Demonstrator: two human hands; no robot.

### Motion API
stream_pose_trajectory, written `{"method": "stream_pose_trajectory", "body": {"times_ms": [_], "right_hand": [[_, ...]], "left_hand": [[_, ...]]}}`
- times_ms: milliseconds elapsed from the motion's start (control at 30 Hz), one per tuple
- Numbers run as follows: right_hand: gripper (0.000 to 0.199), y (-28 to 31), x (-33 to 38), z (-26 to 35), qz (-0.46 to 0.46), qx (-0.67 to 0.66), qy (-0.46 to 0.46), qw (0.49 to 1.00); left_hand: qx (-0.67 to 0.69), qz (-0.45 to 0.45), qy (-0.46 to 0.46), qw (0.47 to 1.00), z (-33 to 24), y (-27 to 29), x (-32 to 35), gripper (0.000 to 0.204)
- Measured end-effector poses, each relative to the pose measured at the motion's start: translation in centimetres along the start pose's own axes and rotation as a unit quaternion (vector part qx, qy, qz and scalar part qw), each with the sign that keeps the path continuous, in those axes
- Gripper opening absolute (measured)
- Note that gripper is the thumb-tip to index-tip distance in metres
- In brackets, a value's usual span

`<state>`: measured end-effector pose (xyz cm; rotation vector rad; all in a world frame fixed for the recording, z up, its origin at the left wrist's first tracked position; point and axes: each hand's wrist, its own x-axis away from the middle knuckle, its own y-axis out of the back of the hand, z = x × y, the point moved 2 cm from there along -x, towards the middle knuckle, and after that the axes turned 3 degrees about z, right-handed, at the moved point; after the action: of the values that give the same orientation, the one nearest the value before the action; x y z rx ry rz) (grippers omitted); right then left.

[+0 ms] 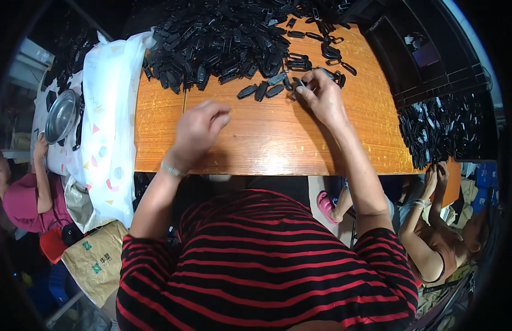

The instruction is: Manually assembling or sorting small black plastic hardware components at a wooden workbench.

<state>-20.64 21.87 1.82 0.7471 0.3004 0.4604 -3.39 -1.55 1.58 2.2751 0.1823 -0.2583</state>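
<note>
My right hand [326,102] reaches over the wooden table with thumb and fingers pinched on a small black plastic part [298,84], just in front of the pile. Close to it lie several loose oval black parts, one of them a black clip-like piece [260,91] to the left of my fingers. My left hand [199,128] hovers above the bare wood nearer to me, blurred by motion. Its fingers are curled and the thumb is drawn in; whatever they hold, if anything, cannot be made out. A bracelet [170,169] circles my left wrist.
A large heap of black plastic parts [217,41] covers the table's far side. White patterned sheeting [104,121] borders the table [267,140] on the left, with a metal bowl [62,117] beyond. Black crates [432,52] and another parts pile [437,129] stand right. Two people work nearby.
</note>
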Motion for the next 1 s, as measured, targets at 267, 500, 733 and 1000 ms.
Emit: {"method": "stream_pose_trajectory", "body": {"times_ms": [267,500,733,1000], "right_hand": [[0.02,0.1,1.6,1.0,0.014,0.028,-0.002,1.0],[0.02,-0.6,3.5,-0.1,-0.004,-0.031,-0.034,0.999],[0.015,-2.5,6.6,0.7,-0.031,0.082,0.037,0.995],[0.017,-2.5,7.4,2.1,0.027,0.09,0.069,0.993]], "left_hand": [[-0.114,-0.067,0.003,0.991,0.1,-4.3,-6.0,0.021],[-0.132,-0.071,-0.007,0.989,0.6,-4.5,-4.7,0.011],[-0.117,-0.071,0.002,0.991,0.3,-3.5,-2.5,0.011],[-0.133,-0.071,-0.015,0.988,-0.2,-3.6,-2.1,0.021]]}}
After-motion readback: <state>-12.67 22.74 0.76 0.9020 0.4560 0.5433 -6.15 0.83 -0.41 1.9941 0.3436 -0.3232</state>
